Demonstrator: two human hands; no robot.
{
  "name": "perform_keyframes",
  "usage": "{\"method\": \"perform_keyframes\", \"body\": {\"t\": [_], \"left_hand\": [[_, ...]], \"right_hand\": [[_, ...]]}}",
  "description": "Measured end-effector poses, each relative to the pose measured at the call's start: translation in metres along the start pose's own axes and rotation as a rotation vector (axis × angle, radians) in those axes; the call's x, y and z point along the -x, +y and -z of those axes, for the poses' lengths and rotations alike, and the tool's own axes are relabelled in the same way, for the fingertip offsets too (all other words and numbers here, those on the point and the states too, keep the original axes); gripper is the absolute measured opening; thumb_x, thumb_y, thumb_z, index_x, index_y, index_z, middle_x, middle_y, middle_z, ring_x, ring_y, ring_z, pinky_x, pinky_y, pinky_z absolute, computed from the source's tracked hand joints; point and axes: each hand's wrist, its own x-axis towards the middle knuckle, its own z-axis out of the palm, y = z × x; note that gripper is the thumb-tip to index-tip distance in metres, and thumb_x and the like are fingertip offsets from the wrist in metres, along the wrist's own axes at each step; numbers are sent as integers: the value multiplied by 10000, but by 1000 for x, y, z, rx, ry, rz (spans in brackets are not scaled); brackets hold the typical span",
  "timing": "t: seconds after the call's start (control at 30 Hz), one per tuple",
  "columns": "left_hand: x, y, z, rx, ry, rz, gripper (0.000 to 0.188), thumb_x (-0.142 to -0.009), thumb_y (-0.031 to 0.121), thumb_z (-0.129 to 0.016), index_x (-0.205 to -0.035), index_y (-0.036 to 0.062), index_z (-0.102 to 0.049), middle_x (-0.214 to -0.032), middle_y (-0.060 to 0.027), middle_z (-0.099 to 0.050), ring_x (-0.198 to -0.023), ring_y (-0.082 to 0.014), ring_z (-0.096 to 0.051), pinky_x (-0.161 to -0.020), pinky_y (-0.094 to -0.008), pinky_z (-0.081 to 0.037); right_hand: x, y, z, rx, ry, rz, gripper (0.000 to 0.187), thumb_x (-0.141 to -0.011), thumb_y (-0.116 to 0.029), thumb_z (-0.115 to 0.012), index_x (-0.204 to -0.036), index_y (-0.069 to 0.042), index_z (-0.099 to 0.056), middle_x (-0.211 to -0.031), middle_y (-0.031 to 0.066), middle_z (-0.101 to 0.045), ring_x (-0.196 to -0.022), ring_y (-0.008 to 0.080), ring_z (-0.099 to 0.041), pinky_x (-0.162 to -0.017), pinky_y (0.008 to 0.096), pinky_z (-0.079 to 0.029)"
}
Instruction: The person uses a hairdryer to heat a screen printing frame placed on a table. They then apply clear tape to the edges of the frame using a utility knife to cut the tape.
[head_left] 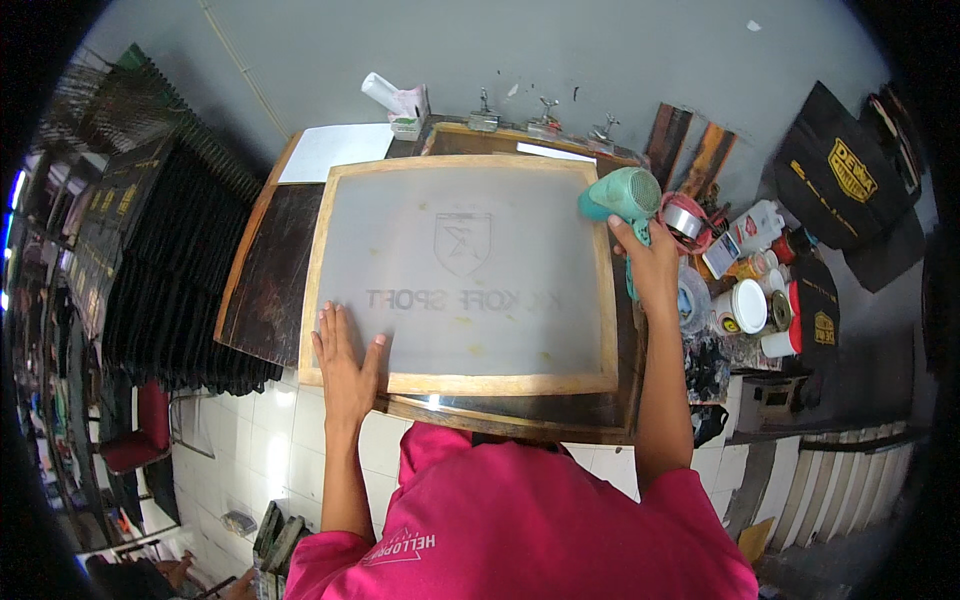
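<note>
A wood-framed printing screen (500, 383) lies across the dark worktable (262, 285) in front of me. Its pale grey mesh carries a shield emblem (463, 245) with a line of mirrored lettering below. My left hand (345, 365) rests on the screen's lower left part, fingers stretched out and holding nothing. At the right edge, my right hand (652, 262) is wrapped round the handle of a teal hair dryer (622, 190). The dryer's body is over the screen's upper right corner, with its barrel pointing left. Whether air blows from it, I cannot tell.
Paint tubs (740, 307), bottles and a red-rimmed container (684, 220) crowd the right side. Metal hinge clamps (545, 118) line the table's back edge by the wall. White paper (336, 153) lies at the back left. Stacked black bags (180, 260) stand left.
</note>
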Motion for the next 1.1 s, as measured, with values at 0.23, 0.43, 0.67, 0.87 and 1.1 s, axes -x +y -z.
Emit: {"method": "perform_keyframes", "body": {"t": [0.23,0.43,0.67,0.87,1.1], "left_hand": [[15,45,-2,153,-122,-184,756,-1032,352,-575,-1588,-67,-280,-1678,-264,-245,-1588,-384,-161,-1289,-521,-40],[48,101,0,580,-377,-230,665,-1006,257,-643,-1571,14,-390,-1575,-242,-463,-1489,-385,-413,-1214,-429,-335],[74,127,-6,620,-950,-414,620,-1008,327,-670,-1532,59,-475,-1429,-204,-626,-1316,-354,-615,-1089,-422,-477],[87,97,-3,487,-948,-500,592,-999,384,-678,-1477,61,-548,-1338,-218,-678,-1254,-388,-648,-1047,-421,-503],[130,3,5,408,-874,-314,567,-990,348,-692,-1449,37,-569,-1330,-235,-677,-1272,-377,-640,-1064,-428,-492]], "right_hand": [[83,-9,31,-37,22,-77,369,-950,-363,-753,-1027,-2,-727,-753,20,-662,-676,97,-589,-633,278,-471],[155,-8,70,-121,-9,-234,299,-957,-310,-757,-1050,-27,-728,-773,18,-680,-682,85,-616,-632,263,-495],[246,19,123,-509,485,-392,346,-1006,-347,-695,-1051,-6,-661,-739,49,-655,-546,131,-620,-482,282,-507],[298,18,180,-945,902,-153,368,-1046,-246,-614,-1280,38,-614,-1039,159,-704,-648,154,-652,-494,272,-526],[379,115,159,-1312,1016,-381,100,-958,-66,-686,-1046,-28,-659,-977,163,-763,-654,126,-650,-626,260,-527]]}}
